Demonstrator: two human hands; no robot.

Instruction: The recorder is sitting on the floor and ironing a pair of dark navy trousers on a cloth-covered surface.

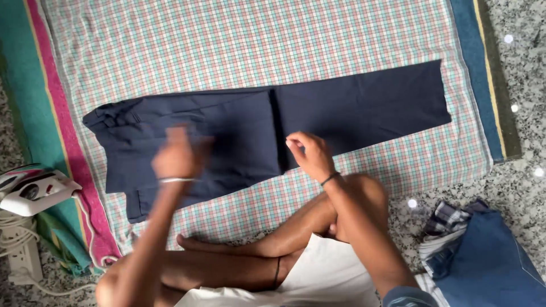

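A pair of dark navy trousers (227,136) is laid flat across a checked cloth (256,40), waistband toward the left of the view and leg hems toward the right. The waist half appears to be doubled over, so that a raised fold edge is seen running across the garment near its middle, while the single layer of the legs is stretched out to the right.

The right hand (310,154) is set at the lower edge of the trousers, just beside that fold edge, with fingers curled loosely and the fingertips touching the fabric; nothing is seen to be pinched. The left hand (177,156) is held over the waist half and is blurred by motion; whether it is spread or closed cannot be told, and contact with the cloth cannot be confirmed.

The step in hand is judged to be the smoothing and squaring of 1 fold. For the next move, the layers would need to be kept aligned at the edges and the fold held down while the free leg length is dealt with.

A white clothes iron (31,190) is stood at the left, off the checked cloth, with its cord (17,224) beside it. Folded blue and checked garments (483,250) are stacked at the lower right on the speckled stone floor (523,74).
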